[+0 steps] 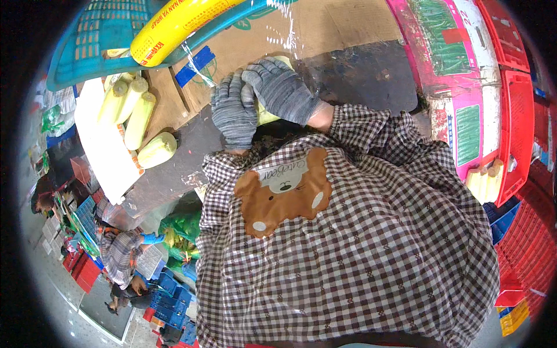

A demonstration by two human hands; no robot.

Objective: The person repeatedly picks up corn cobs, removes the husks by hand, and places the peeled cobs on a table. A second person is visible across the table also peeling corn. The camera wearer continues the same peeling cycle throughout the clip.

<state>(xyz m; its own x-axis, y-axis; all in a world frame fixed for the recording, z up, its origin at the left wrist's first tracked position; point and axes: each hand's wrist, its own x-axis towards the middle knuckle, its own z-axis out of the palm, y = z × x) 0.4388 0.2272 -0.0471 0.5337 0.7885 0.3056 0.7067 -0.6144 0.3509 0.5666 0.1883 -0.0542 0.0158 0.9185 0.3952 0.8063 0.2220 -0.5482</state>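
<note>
Both my hands wear grey knitted gloves and are close together over a pale yellow-green bundle (pixel 267 116), mostly covered, with only small parts showing around the gloves. On its left side lies my left hand (pixel 234 111), fingers close together and pointing away from me. My right hand (pixel 282 90) reaches across the top, its fingers bent over the bundle. The fingertips' undersides are hidden. Shiny clear film (pixel 282 26) shows beyond my hands, near a yellow roll of plastic wrap (pixel 165 35).
Several pale green cylindrical vegetables (pixel 139 119) lie at the left beside a white sheet (pixel 98 139). A teal basket (pixel 107 35) stands behind them. Pink-and-white cartons (pixel 455 87) and a red crate (pixel 515 127) are at the right. Another person (pixel 119 255) is at the lower left.
</note>
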